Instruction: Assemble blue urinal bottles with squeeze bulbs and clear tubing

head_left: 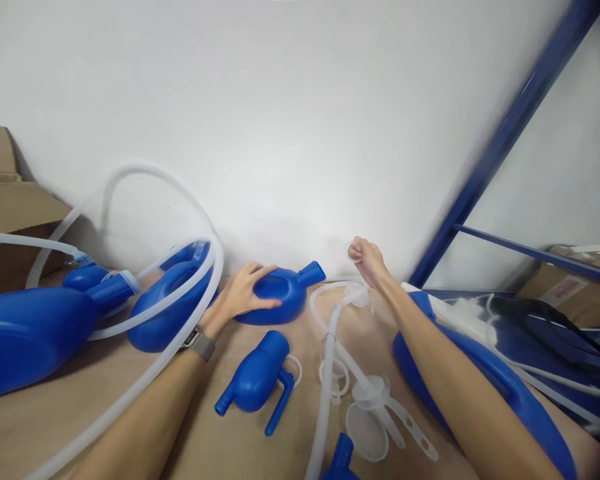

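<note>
My left hand (244, 291) lies with fingers spread over a blue plastic vessel with a spout (285, 291) at the back of the wooden table (220, 440). My right hand (366, 259) is raised just right of that spout, fingers pinched round a small clear ring-shaped cap (353, 251). Below it a clear flexible hose (330, 353) curves down the table. A smaller blue vessel with a handle (256, 380) rests in front of my left wrist, which wears a watch (199, 343).
Larger blue containers (25, 333) with looping white hoses (145, 180) fill the left. A big blue container (510, 387) lies under my right forearm. Clear funnel-like parts (375, 413) sit near the front. Cardboard boxes (10, 213) stand left, a blue shelf frame (510, 127) right.
</note>
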